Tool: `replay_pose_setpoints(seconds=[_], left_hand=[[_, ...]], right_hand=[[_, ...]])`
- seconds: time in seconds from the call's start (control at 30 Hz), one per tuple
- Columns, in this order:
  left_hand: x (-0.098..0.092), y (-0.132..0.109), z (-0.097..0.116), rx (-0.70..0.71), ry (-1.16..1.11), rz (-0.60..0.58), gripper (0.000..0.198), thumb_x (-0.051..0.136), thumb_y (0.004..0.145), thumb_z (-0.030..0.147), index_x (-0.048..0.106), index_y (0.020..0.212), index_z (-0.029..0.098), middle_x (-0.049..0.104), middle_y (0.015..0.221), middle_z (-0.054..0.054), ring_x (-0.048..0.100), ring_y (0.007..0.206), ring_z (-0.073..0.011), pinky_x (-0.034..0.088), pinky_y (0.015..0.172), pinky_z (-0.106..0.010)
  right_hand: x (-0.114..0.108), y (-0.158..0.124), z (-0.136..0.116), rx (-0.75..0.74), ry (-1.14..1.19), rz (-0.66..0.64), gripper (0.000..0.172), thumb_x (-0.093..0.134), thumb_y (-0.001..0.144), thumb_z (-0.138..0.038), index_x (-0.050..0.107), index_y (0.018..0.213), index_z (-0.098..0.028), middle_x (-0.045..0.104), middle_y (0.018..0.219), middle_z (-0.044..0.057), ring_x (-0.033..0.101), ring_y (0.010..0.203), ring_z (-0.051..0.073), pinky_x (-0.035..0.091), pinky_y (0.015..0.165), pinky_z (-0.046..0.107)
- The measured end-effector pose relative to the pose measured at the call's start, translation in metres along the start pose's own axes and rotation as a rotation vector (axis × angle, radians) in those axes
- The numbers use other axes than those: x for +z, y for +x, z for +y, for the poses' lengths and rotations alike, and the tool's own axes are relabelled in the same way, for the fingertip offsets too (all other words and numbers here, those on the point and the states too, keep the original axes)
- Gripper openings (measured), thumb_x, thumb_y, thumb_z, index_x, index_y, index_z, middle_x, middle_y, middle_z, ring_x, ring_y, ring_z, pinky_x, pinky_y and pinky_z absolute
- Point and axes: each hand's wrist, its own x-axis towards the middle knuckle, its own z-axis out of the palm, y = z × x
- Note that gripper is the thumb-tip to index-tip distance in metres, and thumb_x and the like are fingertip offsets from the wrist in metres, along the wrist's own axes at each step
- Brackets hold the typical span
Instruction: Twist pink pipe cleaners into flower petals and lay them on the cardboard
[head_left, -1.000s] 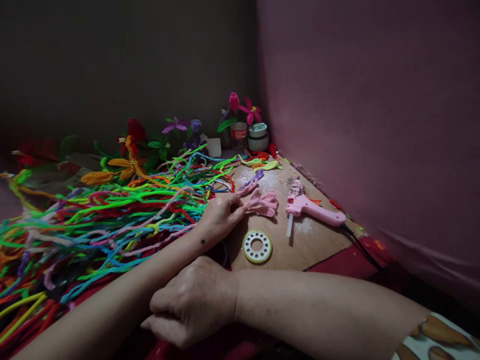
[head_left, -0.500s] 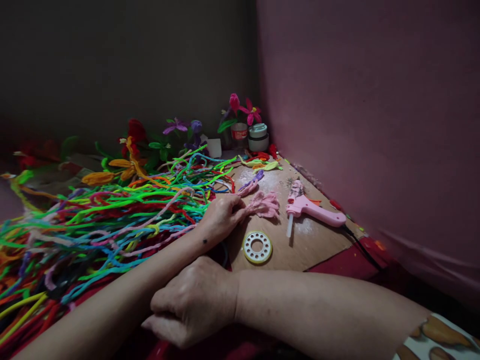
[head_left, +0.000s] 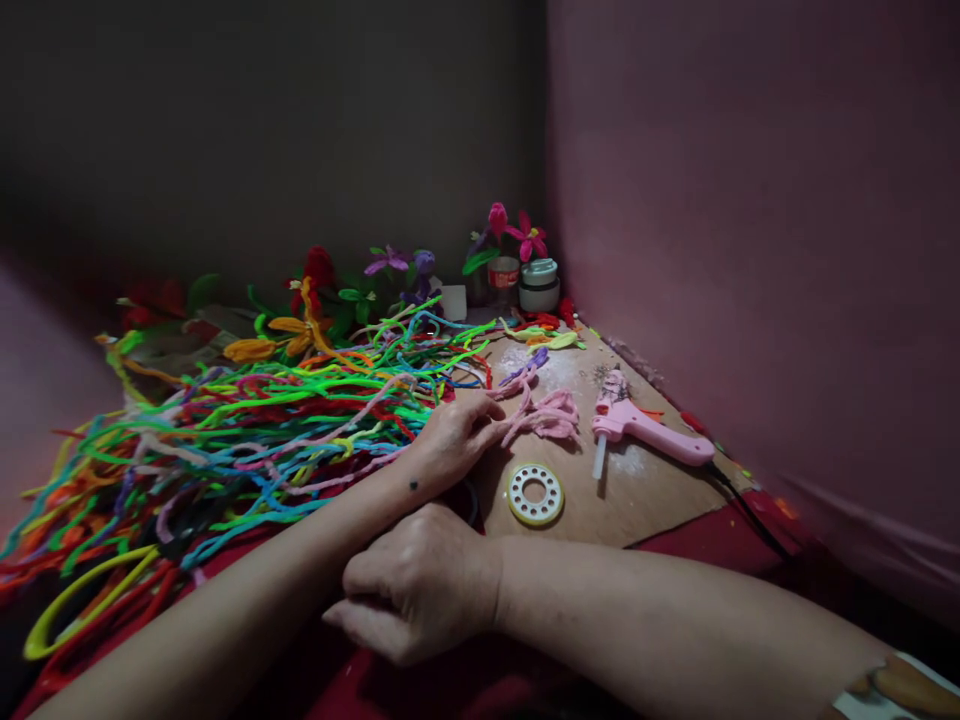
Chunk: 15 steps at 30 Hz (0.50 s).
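My left hand (head_left: 459, 432) rests palm down at the left edge of the brown board (head_left: 570, 520), with its thumb and forefinger slightly apart. Just beyond its fingertips lie pink fuzzy pipe-cleaner pieces (head_left: 556, 414), looped like petals with their thin stems towards the hand. My right hand (head_left: 421, 585) is closer to me, crossing over my left forearm, its fingers curled in. Whatever it may hold is hidden. A white and yellow tape spool (head_left: 535, 495) lies flat in front of the pink pieces.
A pink glue gun (head_left: 651, 432) with a clear glue stick lies on the board's right. Many coloured pipe cleaners (head_left: 300, 410) heap at left. Fuzzy flowers (head_left: 528, 236), a lidded jar (head_left: 539, 286) and small yellow-green pieces (head_left: 551, 338) are behind. A pink wall (head_left: 750, 250) borders the right.
The view has swung a little left. My left fingers have drawn back slightly from the pink pipe-cleaner pieces and let them go; their stems now spread apart. My right hand stays curled.
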Motion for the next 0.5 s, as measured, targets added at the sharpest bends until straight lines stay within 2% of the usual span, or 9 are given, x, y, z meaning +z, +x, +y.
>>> replay_pose_setpoints(seconds=[0.13,0.27,0.43,0.5], left_hand=[[-0.002,-0.003,0.001,-0.020,-0.014,0.005,0.029,0.051,0.079,0.039,0.061,0.090,0.014,0.060,0.065,0.000,0.051,0.058,-0.0118,0.037,0.053,-0.021],[0.004,0.006,0.001,0.011,0.068,0.004,0.036,0.059,0.072,0.044,0.061,0.094,0.014,0.055,0.059,0.003,0.049,0.053,-0.0114,0.034,0.050,-0.021],[0.016,0.014,0.001,0.077,0.171,0.049,0.016,0.058,0.073,0.032,0.062,0.075,0.017,0.058,0.072,-0.002,0.051,0.065,-0.0140,0.036,0.058,-0.024],[0.019,0.013,-0.001,0.092,0.184,0.061,0.013,0.056,0.074,0.028,0.061,0.074,0.017,0.059,0.074,-0.003,0.052,0.069,-0.0152,0.038,0.061,-0.024]], right_hand=[[0.001,-0.001,-0.002,-0.053,0.007,0.055,0.032,0.049,0.077,-0.037,0.052,0.051,-0.018,0.058,0.047,-0.001,0.055,0.049,0.011,0.030,0.041,0.023],[0.001,0.001,-0.009,-0.123,-0.025,0.086,0.034,0.047,0.078,-0.038,0.051,0.050,-0.019,0.055,0.043,-0.001,0.054,0.046,0.012,0.028,0.040,0.024],[-0.013,0.005,-0.031,-0.211,0.036,0.064,0.040,0.042,0.083,-0.041,0.047,0.050,-0.019,0.052,0.043,-0.002,0.052,0.045,0.011,0.033,0.043,0.025],[-0.024,0.002,-0.040,-0.218,0.117,0.111,0.045,0.039,0.085,-0.046,0.047,0.050,-0.019,0.053,0.044,-0.002,0.051,0.045,0.010,0.035,0.043,0.025]])
